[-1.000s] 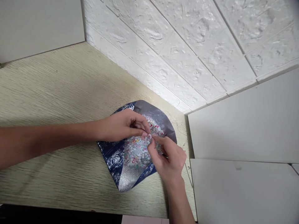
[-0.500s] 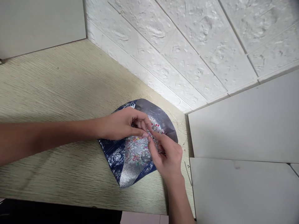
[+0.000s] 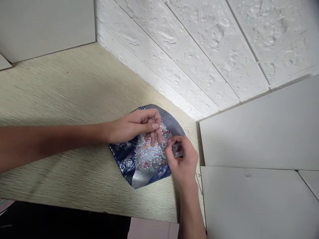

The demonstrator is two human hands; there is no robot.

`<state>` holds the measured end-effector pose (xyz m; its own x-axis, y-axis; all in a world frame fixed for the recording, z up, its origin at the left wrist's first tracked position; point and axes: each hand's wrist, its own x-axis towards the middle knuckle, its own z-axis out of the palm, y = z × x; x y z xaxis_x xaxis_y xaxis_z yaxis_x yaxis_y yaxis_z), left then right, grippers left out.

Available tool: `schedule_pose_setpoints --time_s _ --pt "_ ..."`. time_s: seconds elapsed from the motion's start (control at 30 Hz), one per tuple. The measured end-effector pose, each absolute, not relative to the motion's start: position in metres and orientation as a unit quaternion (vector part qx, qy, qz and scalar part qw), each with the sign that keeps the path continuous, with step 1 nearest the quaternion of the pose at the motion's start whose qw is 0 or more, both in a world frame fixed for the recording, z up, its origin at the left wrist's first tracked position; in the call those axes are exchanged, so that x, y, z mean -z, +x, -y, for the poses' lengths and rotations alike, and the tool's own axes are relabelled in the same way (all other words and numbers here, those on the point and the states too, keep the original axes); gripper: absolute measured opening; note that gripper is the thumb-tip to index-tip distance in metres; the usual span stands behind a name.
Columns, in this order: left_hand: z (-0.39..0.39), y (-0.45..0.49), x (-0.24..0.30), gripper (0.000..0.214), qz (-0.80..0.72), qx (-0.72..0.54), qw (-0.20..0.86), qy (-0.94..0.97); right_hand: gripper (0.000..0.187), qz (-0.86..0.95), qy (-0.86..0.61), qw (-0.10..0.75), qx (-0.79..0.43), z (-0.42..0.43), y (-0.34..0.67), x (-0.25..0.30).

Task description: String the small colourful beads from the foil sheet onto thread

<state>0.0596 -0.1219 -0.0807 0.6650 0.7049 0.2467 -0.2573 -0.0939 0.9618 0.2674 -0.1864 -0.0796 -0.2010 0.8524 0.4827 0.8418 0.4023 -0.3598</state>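
Pale grained tabletop (image 3: 62, 96), white brick-patterned wall (image 3: 199, 49), smooth panels (image 3: 259, 132), beads (image 3: 147, 156) on shiny sheet (image 3: 127, 164).

No text, label, brand, number or sign can be read; the silver marks on the blue wrapper (image 3: 127, 164), near the frame's centre, form rose-like swirls.
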Motion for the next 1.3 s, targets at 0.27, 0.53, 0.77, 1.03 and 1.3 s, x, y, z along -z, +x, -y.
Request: schedule_pose_setpoints --time_s 0.27,0.53,0.77,1.03,1.3 --pt "0.129 0.063 0.083 0.008 -0.17 -0.54 0.488 0.664 0.001 0.743 -0.567 0.354 0.023 0.182 0.269 0.076" --pt "0.125 0.058 0.094 0.01 -0.205 -0.484 0.242 0.816 0.043 0.757 -0.53 0.381 -0.022 0.186 0.268 0.073" --pt "0.125 0.063 0.102 0.02 -0.178 -0.418 0.169 0.875 0.047 0.838 -0.447 0.301 -0.091 0.19 0.259 0.072" --pt "0.126 0.061 0.101 0.018 -0.207 -0.398 0.184 0.875 0.014 0.816 -0.461 0.345 -0.051 0.188 0.266 0.077" --pt "0.134 0.067 0.104 0.019 -0.129 -0.215 0.124 0.96 0.008 0.803 -0.482 0.348 -0.048 0.188 0.265 0.078"
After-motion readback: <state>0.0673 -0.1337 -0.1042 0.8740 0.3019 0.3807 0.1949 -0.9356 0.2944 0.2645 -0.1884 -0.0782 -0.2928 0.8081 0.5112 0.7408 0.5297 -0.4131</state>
